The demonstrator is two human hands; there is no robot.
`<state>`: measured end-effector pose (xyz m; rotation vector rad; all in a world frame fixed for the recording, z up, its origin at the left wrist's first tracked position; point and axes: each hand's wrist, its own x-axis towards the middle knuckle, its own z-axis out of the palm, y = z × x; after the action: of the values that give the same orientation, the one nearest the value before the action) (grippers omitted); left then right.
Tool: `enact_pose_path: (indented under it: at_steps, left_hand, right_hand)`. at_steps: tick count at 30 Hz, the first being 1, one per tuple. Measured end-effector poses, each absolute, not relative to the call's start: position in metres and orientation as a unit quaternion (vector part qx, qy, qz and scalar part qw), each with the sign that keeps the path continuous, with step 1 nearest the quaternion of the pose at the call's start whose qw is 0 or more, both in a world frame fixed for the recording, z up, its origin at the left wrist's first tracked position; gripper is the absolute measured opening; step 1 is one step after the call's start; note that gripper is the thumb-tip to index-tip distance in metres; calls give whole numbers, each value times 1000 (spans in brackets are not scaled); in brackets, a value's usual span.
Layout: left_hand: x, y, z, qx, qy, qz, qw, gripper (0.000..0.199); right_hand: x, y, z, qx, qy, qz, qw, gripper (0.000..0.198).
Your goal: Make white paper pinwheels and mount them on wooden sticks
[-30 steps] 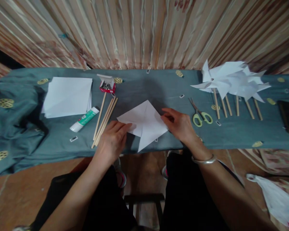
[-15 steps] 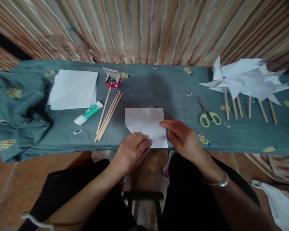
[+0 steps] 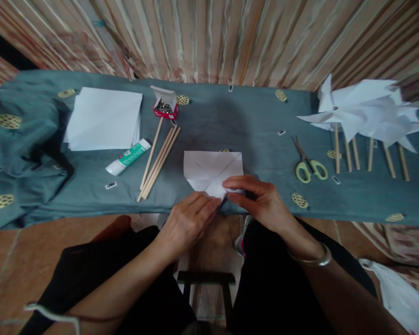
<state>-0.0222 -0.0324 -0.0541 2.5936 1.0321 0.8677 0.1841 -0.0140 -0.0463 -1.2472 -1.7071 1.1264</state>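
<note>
A white sheet of paper (image 3: 209, 164) with diagonal creases lies at the table's near edge in the head view. Its near left corner slants inward. My left hand (image 3: 192, 215) grips the paper's near edge, fingers closed and bunched together. At the right side, my right hand (image 3: 256, 195) pinches the near right part of the sheet between thumb and fingers, and that corner is turned inward. My fingertips hide some of the near edge.
Left of the sheet lie wooden sticks (image 3: 160, 163), a glue tube (image 3: 128, 157), a paper stack (image 3: 104, 118) and a red box of metal pins (image 3: 166, 103). Scissors (image 3: 309, 164) and paper pinwheels on sticks (image 3: 366, 109) lie to the right. A curtain (image 3: 209, 42) hangs behind.
My right hand has moved left and inward, bringing the sheet's near right corner over. My left hand stays at the near edge. The whole view has shifted slightly.
</note>
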Motion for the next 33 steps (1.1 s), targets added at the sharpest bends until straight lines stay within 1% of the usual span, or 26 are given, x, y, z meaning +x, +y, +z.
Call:
enact_pose_path:
  at_steps: [3,6,8,13,19,24,33]
  left_hand:
    - [-22,-33,-54,879,360,289,121,25]
    - [-23,-34,-54,871,373,287,140,38]
    - [-24,-34,-53,875,366,281,147,41]
    - [-23,-34,-51,884,350,281,131,24]
    - [-22,-33,-52,884,357,274,125,22]
    - [-21,-32,-52,887,359,257,134,22]
    - [-21,-34,-54,890,359,255,116,24]
  right_hand:
    - [181,-12,-47,-492,-665,427,366,5]
    - [180,-11,-47,-518,-683,381,345,6]
    - [178,-11,-47,-526,-705,342,332,6]
    - [173,-10,-46,-521,-758,247,303,8]
    - [169,-13,-46,-525,-779,183,290,12]
    - [168,-14,-48,-530,-778,174,289,11]
    - [168,-12,-51,-530,-773,174,302,11]
